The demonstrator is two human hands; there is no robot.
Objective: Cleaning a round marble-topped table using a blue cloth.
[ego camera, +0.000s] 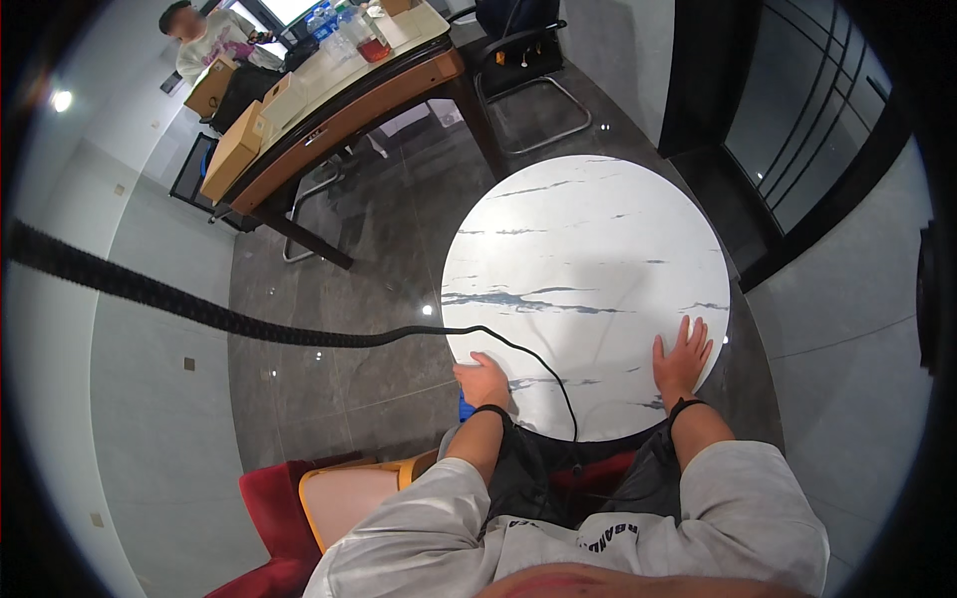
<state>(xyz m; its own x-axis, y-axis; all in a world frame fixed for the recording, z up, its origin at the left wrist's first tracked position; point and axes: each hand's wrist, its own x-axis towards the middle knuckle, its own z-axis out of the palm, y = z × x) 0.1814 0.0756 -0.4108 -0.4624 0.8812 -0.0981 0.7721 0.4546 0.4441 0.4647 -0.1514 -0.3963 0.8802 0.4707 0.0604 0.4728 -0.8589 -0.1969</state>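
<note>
A round white marble-patterned table point(568, 254) stands before me. My left hand point(484, 381) rests at its near left edge, with the thumb on top and the other fingers curled at the rim, partly hidden. Just below that hand shows a small part of a blue thing point(466, 406); whether I touch it, I cannot tell. Near the right edge, my right hand point(682, 355) lies flat on the tabletop, fingers spread, with nothing in it. A black cable point(549, 368) runs across the table between the hands and down past its near edge.
A long wooden table point(351, 112) bears cardboard boxes point(235, 153) and bottles point(366, 37); a person point(224, 41) is behind it. A black chair point(516, 67) stands beyond the round table. Red upholstered seating point(273, 501) and a yellow-edged container point(351, 497) are at my left.
</note>
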